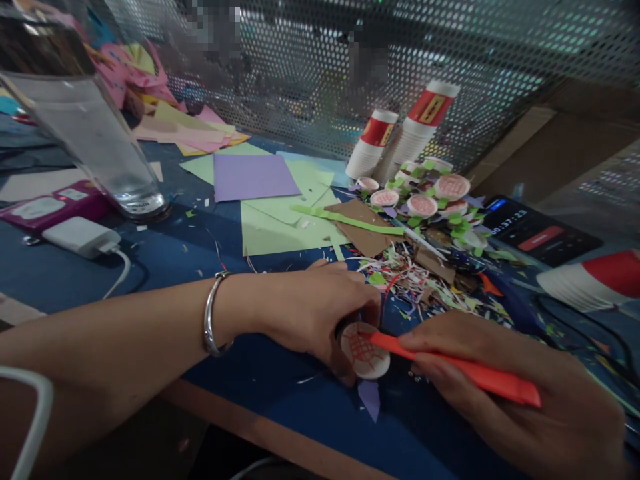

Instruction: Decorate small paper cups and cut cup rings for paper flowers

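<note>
My left hand (pixel 325 307) is curled around a small white paper cup bottom (pixel 367 360), its thumb and fingers gripping the sides. Red crossing lines cover the round face, and a pointed purple paper piece (pixel 370 400) sticks out below it. In my right hand (pixel 520 393) is an orange-red marker pen (pixel 480 377), pinched between thumb and fingers. The pen's tip meets the drawn face near its upper edge. Beyond my hands is a pile of similar cup bottoms (pixel 453 187) with red patterns and green and purple paper pieces.
Paper scraps (pixel 415 280) litter the blue table behind my hands. Stacked paper cups (pixel 420 127) stand farther back; another cup stack (pixel 590 280) lies at right. A phone (pixel 543 230) shows a timer. Purple paper (pixel 255 177), a water bottle (pixel 95 120) and a white charger (pixel 83 237) are leftward.
</note>
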A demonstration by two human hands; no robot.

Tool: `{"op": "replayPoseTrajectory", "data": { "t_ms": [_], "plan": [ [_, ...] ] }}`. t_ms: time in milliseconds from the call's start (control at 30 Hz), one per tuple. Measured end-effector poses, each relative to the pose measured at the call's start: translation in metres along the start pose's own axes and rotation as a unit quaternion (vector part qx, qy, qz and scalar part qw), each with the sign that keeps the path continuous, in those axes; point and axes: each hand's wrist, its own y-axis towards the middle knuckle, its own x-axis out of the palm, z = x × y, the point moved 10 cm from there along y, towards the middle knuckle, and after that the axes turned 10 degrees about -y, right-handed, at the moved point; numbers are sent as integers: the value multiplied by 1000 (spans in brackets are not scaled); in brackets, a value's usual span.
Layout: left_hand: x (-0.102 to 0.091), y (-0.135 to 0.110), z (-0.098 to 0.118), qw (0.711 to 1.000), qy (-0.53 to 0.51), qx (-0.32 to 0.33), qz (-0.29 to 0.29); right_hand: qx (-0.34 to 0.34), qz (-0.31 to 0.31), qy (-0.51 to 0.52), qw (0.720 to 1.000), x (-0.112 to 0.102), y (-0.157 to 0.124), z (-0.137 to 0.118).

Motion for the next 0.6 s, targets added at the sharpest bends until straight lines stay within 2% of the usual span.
{"op": "replayPoseTrajectory", "data": {
  "t_ms": [333,600],
  "plan": [
    [1,1,-1,1000,4,-2,-8,-11,-33,66,997,14,-9,-1],
    [2,1,-1,1000,0,-5,-10,-22,-15,48,999,8,1,-9]
  ]
}}
